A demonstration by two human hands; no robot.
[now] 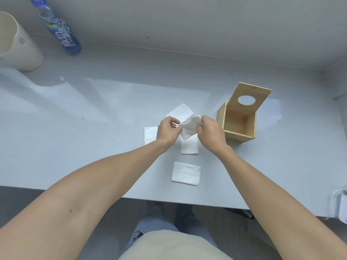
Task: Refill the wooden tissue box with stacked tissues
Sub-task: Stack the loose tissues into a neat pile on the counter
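Head view, the only one: both hands meet at the centre of the frame over a pale grey table [93, 128]. The left hand [168, 131] pinches one corner of a folded white tissue [188, 128] between thumb and fingertips, fingers curled nearly closed. The right hand [211, 131] grips the tissue's opposite edge, likewise closed around it, so the sheet hangs slack and slightly creased between them, lifted off the surface.

Four more folded tissues lie flat nearby: one [180, 111] just above the hands, one [150, 135] partly hidden under the left hand, one [189, 147] just below the held sheet, and one [186, 173] lower still, toward the table's near edge. Right of centre stands the wooden tissue box [238, 126], open and apparently empty, its lid [249, 97] with a round hole tipped up behind it.

The tissues look very light, soft and limp, easily torn or crumpled, so I judge a gentle pinch at edges or corners best, and a stack should be held flat from both sides to keep it square going into the box.

At upper left stand a blue-labelled bottle [60, 30] and a cream container [18, 47].
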